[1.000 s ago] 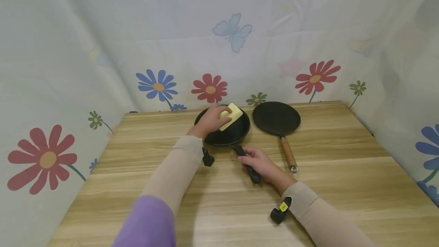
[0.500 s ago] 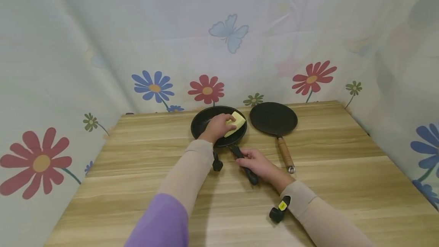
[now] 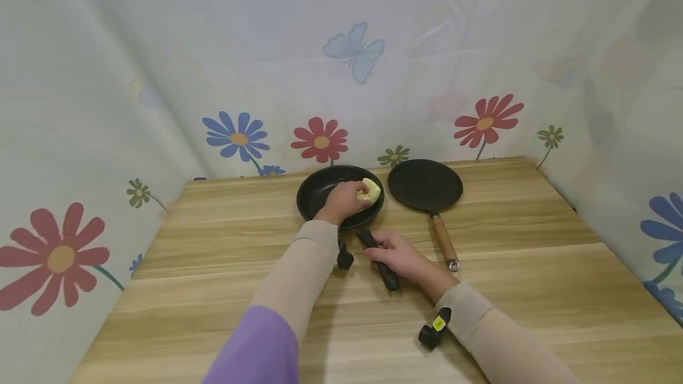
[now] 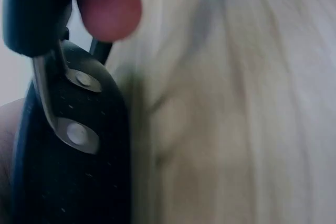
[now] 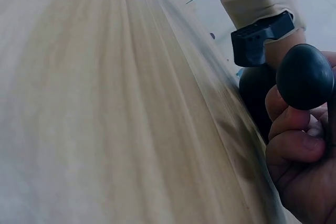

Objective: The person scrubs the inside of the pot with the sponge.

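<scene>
A black frying pan (image 3: 313, 193) is near the back of the table, its dark handle (image 3: 385, 271) angled toward the front right. My right hand (image 3: 401, 255) grips that handle; the right wrist view shows fingers curled under its rounded end (image 5: 305, 77). Inside the pan, my left hand (image 3: 342, 200) holds a pale yellow sponge (image 3: 372, 191) against the right side of the interior. Part of the sponge is hidden behind the fingers. Close up in the left wrist view are the pan's outer wall (image 4: 68, 187) and the riveted metal bracket of its handle.
To the right lies a flat black griddle pan (image 3: 425, 185) with a wooden handle (image 3: 444, 238) ending in a metal ring. Behind the wood-grain table (image 3: 224, 289) hangs a white flowered curtain (image 3: 256, 76). Dark cameras (image 3: 433, 330) are strapped at both wrists.
My left hand has moved the sponge right and downward inside the pan, and less of the sponge shows now. The right hand keeps its grip on the handle. The head view has shifted slightly.
</scene>
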Demonstrator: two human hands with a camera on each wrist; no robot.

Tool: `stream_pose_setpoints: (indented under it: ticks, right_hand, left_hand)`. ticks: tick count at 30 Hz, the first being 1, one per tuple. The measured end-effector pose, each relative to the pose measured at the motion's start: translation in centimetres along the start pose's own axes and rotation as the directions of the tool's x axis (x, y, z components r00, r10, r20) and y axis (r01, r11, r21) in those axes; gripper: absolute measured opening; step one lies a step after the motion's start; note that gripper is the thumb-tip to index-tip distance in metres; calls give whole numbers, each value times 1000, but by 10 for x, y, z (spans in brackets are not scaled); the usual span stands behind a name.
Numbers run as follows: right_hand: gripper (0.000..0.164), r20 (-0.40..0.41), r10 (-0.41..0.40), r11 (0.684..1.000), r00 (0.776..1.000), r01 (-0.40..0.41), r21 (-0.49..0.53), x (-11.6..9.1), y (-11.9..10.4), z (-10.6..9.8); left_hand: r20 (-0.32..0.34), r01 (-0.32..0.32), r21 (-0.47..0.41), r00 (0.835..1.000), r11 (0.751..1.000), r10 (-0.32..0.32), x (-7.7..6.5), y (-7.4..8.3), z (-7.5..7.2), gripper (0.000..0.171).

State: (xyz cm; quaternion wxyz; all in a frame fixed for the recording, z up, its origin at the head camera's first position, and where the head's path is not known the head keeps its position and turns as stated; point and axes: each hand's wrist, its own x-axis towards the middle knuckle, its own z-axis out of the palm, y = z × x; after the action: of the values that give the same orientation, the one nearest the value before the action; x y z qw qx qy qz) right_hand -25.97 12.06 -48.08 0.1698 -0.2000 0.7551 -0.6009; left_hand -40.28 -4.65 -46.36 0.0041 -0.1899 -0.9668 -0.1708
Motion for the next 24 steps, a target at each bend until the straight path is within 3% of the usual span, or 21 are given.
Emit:
stream_pose_setpoints:
  ticks: [6,9,16,24]
  right_hand:
    - [21,-13,-4,999,1000,3,-44,2,-3,7]
    - [23,-18,-1,999,1000,0,-45,3,-3,8]
    - [23,-39,15,999,999,-16,-48,3,-3,6]
    - [23,-67,1,996,998,-7,-86,1,-7,12]
  left_hand:
    - [28,7,-38,1000,999,-5,-2,-2,-4,31]
    - [59,1,-103,998,995,5,-3,-2,-8,31]
    - [168,-3,-327,984,945,61,-8,-3,-13,26]
    - [251,-67,-332,955,941,156,-14,0,-22,12]
